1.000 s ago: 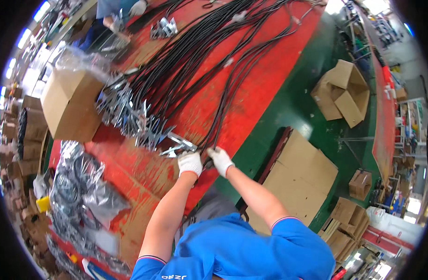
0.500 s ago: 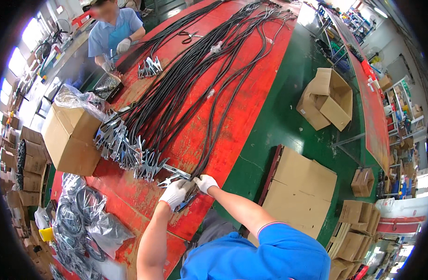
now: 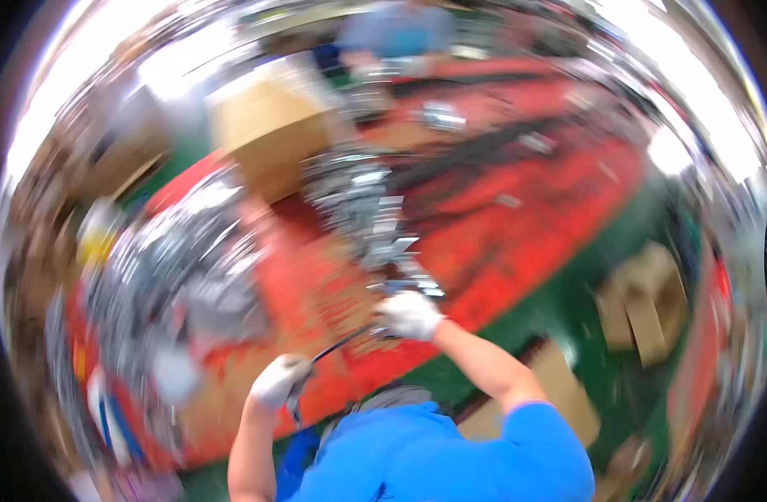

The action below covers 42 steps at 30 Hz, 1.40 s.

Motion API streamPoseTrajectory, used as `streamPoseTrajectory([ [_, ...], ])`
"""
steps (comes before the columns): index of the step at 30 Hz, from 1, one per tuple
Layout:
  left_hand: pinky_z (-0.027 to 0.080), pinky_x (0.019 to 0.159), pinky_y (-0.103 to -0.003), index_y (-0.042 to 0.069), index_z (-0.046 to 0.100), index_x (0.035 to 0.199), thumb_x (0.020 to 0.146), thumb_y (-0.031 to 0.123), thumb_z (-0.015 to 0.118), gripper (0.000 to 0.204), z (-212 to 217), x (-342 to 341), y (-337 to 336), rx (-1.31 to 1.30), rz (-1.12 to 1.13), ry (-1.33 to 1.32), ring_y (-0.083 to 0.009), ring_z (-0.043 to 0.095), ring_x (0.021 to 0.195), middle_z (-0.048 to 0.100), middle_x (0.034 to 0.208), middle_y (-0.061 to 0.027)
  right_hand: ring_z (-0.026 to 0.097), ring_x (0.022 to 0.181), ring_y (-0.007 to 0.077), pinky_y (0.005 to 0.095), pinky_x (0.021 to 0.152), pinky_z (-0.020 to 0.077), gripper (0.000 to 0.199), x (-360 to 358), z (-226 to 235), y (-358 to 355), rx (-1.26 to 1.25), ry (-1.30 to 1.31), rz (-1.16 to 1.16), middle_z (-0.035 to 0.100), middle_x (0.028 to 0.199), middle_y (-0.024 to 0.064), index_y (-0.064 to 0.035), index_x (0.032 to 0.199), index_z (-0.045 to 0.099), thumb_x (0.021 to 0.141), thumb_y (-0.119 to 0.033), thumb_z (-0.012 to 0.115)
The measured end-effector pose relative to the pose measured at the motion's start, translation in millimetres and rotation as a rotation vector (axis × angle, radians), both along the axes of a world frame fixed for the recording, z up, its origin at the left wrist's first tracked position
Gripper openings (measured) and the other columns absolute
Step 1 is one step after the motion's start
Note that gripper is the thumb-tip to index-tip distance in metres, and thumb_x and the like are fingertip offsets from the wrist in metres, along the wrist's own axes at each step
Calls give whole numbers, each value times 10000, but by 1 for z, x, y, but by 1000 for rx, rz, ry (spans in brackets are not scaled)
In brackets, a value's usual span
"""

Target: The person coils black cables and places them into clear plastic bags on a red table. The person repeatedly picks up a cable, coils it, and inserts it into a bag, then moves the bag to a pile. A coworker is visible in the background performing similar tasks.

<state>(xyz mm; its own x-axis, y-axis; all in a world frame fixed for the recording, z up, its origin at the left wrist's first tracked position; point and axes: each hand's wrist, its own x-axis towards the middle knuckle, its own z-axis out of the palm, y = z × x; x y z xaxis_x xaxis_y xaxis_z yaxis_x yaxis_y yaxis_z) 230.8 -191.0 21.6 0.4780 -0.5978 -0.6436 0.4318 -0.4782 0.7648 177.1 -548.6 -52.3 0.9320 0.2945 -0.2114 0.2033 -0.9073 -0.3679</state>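
Observation:
Motion blur smears this view. A black cable (image 3: pixel 341 343) stretches slantwise between my gloved hands. My left hand (image 3: pixel 280 381) is closed around its lower end near the table's front edge, and a short dark piece hangs below the fingers. Further up and to the right, my right hand (image 3: pixel 410 315) is curled shut where the cable's other end meets its fingers; finer detail is lost. Just beyond it lies a row of silver metal spring clamps (image 3: pixel 350 197), joined to a bundle of black cables (image 3: pixel 475 159) running off to the far right across the red table (image 3: pixel 316 276).
An open cardboard box (image 3: pixel 274 125) stands left of the clamps. Nearer left lie plastic-bagged cables (image 3: pixel 182 259). Across the table is a co-worker in blue (image 3: pixel 396 33). More cardboard boxes (image 3: pixel 647 301) rest on the green floor at right.
My view has swung, shifting the scene and blurring it. My hands, together at the cable ends before, are now apart: the left has come down and left, with cable drawn between them.

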Motion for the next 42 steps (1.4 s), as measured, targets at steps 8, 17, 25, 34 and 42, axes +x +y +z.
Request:
streamPoseTrajectory([
  [8,261,463,-262,106,622,875,1017,466,659,389,-9,-67,303,-246,1033,-1,-61,344,481,420,584,64,725,889,213,373,797,571,190,5,-41,73,466,-104,10,746,977,139,-3,1101,719,1020,-162,655],
  [17,429,563,-293,59,659,1012,1038,350,650,293,-67,-227,434,209,1424,-320,-89,506,606,539,691,36,707,1131,252,353,1029,505,269,63,-33,274,588,91,140,748,1155,173,29,1249,699,1000,-29,616],
  [25,482,582,-272,19,692,1126,1025,219,594,245,-84,-267,504,348,1371,-528,-84,540,645,588,784,19,708,1029,190,324,938,533,337,127,33,284,491,358,289,763,1087,130,25,1240,711,905,-14,699],
  [34,472,559,-273,59,676,1130,1047,329,607,291,-38,-300,487,542,1186,-409,-89,545,626,595,755,1,681,940,136,303,880,540,281,162,50,202,486,302,246,748,995,70,61,1168,729,892,29,685],
  [42,280,462,-245,116,593,841,1031,276,650,256,-14,-268,458,-334,1436,-194,-45,354,507,408,623,84,725,875,379,488,777,577,253,107,49,314,-101,98,663,754,949,154,-254,1121,797,912,-294,661],
])
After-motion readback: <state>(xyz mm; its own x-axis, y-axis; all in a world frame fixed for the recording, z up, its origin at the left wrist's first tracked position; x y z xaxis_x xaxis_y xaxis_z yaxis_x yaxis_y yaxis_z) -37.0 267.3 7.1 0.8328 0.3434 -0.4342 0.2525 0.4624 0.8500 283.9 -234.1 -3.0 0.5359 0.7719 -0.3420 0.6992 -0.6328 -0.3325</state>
